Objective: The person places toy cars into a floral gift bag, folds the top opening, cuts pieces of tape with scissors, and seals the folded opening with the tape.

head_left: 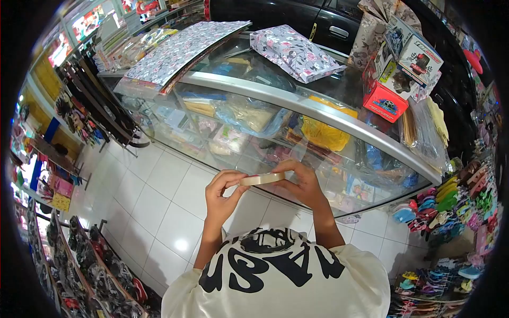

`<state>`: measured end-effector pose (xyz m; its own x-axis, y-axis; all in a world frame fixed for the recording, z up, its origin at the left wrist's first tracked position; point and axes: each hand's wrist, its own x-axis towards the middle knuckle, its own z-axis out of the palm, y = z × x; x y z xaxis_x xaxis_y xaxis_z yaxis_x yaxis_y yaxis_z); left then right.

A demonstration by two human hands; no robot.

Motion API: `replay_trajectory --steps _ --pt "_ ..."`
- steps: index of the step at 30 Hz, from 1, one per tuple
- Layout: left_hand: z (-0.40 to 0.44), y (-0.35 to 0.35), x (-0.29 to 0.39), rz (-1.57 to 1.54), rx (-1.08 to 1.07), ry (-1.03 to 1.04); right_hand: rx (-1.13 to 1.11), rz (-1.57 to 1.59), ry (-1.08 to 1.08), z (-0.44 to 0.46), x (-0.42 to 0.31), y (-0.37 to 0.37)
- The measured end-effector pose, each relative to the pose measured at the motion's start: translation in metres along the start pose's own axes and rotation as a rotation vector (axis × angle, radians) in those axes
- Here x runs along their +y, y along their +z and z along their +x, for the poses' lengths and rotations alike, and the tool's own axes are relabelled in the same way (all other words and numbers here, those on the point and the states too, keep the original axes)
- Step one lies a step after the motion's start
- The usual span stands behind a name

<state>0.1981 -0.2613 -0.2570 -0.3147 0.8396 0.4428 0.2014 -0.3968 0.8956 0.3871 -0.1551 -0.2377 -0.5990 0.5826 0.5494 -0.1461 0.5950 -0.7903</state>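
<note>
A roll of clear, yellowish tape is held level between both hands, in front of the glass counter. My left hand pinches its left end between thumb and fingers. At the right end, my right hand grips the roll with thumb and index finger. Beyond them on the counter top lies a package wrapped in grey floral paper. Sheets of the same floral paper are stacked at the left of the counter.
The glass counter's metal edge curves across the view. Toy boxes, with a red box among them, stand at its right beside plastic sleeves. Belts hang at left. Shoe racks and hanging sandals flank the tiled floor.
</note>
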Motion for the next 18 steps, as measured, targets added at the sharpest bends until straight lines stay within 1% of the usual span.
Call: replay_trajectory --steps 3,6,9,12,16,18 --pt "-0.001 0.006 -0.007 0.170 -0.024 0.117 0.010 -0.037 -0.040 -0.005 0.003 -0.002" --pt "-0.004 0.017 0.013 0.310 0.009 0.178 -0.002 -0.119 -0.093 -0.008 0.001 -0.007" --pt "-0.007 0.022 0.022 0.359 0.013 0.243 -0.030 -0.195 -0.127 -0.010 -0.002 -0.011" --pt "-0.009 0.029 0.025 0.409 0.035 0.258 -0.044 -0.222 -0.151 -0.010 -0.008 -0.011" --pt "-0.014 0.030 0.022 0.400 0.056 0.213 -0.046 -0.215 -0.153 -0.009 -0.015 -0.010" --pt "-0.018 0.030 0.021 0.373 0.059 0.187 -0.052 -0.164 -0.140 -0.010 -0.016 -0.008"
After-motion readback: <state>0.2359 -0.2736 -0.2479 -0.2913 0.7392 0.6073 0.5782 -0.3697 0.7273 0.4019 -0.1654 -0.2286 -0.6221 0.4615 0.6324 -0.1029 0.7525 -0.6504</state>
